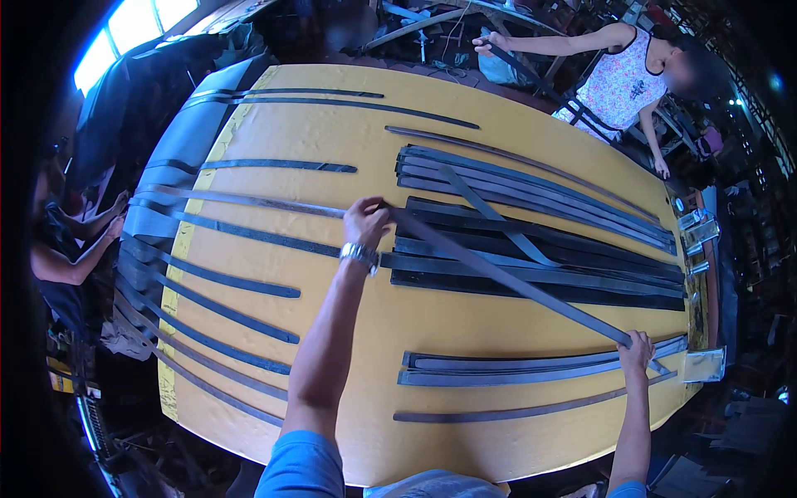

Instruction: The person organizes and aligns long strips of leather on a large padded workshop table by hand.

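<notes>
At left, narrow, dark, rubbery-looking strips (266, 236) lie spaced across the yellow-covered table (465, 324). The person's left hand (367, 222) pinches one end of a long, flat, dark-grey strip (506, 277), which slants across stacked black strips (614, 257) to the right hand (637, 352), closed near its other end. The step appears to be positioning this strip; next calls for steady control of both ends.

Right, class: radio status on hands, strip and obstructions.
Left hand, right hand: both holding one strip. Strip slants over stacked black strips. Nothing visibly blocking it.
</notes>
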`<action>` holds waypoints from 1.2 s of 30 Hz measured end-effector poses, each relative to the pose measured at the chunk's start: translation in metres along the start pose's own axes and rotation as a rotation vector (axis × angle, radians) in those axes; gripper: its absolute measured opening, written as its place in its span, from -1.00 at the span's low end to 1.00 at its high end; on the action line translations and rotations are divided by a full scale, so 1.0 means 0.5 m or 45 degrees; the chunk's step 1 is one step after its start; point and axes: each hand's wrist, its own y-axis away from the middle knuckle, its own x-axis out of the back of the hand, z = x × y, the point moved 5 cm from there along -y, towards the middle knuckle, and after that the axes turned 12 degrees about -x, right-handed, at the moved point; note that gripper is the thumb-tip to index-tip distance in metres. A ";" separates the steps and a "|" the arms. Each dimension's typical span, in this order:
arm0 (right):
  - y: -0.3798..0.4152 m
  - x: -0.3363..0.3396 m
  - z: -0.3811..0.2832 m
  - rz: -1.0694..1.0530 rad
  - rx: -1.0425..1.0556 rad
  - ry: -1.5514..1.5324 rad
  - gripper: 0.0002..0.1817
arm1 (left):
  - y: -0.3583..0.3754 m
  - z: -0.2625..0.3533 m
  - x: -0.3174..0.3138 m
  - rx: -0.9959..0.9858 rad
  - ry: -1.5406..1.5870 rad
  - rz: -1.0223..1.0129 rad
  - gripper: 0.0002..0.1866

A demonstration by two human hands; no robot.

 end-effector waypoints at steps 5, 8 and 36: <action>0.036 -0.032 0.039 -0.029 0.090 0.003 -0.64 | 0.230 0.049 0.145 -0.010 0.011 0.036 -0.56; 0.072 -0.060 0.056 -0.020 0.155 -0.032 -0.63 | 0.386 0.072 0.231 0.091 -0.088 0.154 -0.63; -0.191 -0.234 0.418 -0.150 0.117 -0.163 -0.56 | 0.673 -0.077 0.190 0.178 -1.116 0.210 -0.67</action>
